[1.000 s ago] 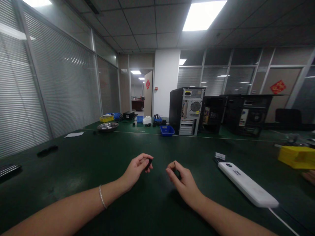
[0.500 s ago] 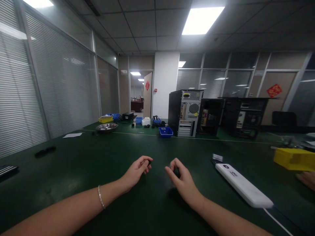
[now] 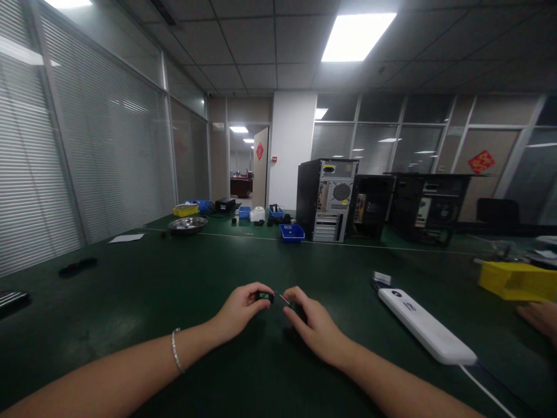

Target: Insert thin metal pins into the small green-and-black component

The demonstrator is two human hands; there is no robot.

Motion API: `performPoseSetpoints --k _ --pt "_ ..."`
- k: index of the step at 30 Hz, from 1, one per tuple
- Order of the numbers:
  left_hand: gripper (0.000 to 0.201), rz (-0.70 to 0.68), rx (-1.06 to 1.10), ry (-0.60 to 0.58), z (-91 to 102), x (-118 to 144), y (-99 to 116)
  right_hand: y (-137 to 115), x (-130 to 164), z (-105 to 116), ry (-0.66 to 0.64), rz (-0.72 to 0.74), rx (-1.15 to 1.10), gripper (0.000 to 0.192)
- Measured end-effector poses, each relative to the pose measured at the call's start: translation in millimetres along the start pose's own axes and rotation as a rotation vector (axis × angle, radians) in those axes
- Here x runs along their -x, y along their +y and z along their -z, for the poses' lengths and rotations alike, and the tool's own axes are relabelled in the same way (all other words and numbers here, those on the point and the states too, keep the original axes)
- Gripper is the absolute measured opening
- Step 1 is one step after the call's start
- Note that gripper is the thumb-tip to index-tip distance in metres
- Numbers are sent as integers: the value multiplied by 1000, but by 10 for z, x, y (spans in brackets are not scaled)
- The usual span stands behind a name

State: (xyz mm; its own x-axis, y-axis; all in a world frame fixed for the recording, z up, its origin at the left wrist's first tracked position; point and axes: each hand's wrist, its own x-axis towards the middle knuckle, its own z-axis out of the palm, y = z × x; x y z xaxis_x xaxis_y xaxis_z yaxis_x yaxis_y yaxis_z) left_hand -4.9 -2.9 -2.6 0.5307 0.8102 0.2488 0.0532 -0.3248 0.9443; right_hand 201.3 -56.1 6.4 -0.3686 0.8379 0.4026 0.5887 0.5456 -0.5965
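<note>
Left hand (image 3: 244,305) at lower centre of the frame, thumb and fingers closed around a small black piece (image 3: 264,296), its greenish patch facing the viewer! Opposite it, the right hand (image 3: 319,325) has its fingers curled over a thin pale piece (image 3: 284,299) whose tip pokes out toward the left; how far it runs back into the palm, I cannot tell. Tip and black piece are near each other, and a narrow gap appears to separate them. So the step in hand, as I judge it, is lining the two up, and the next move calls for a steady left pinch and a careful aim from the right. Look at the pose now: forearms slanting up from the two lower corners, a bracelet (image 3: 176,350) on the left wrist, knuckles uppermost, fingertips facing each other, both hands seemingly lifted off the dark green table (image 3: 195,273). Over at centre right lies a white oblong device (image 3: 429,328), well apart from the action, and at the right edge, someone else's hand (image 3: 539,318) rests just below a yellow bin (image 3: 517,281).
</note>
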Motion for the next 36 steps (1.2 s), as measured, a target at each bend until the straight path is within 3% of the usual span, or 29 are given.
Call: performPoseSetpoints --k 9,18,27,36 --pt "23 -19 6 -55 -10 35 11 -91 23 12 -51 64 157 12" --pt "22 -35 -122 -56 2 55 61 -62 25 23 -56 50 204 8" --pt "23 40 135 -89 -29 17 -15 -46 27 -6 -31 84 129 9" --pt "25 76 150 -79 -43 46 52 -37 10 -26 -33 84 113 8"
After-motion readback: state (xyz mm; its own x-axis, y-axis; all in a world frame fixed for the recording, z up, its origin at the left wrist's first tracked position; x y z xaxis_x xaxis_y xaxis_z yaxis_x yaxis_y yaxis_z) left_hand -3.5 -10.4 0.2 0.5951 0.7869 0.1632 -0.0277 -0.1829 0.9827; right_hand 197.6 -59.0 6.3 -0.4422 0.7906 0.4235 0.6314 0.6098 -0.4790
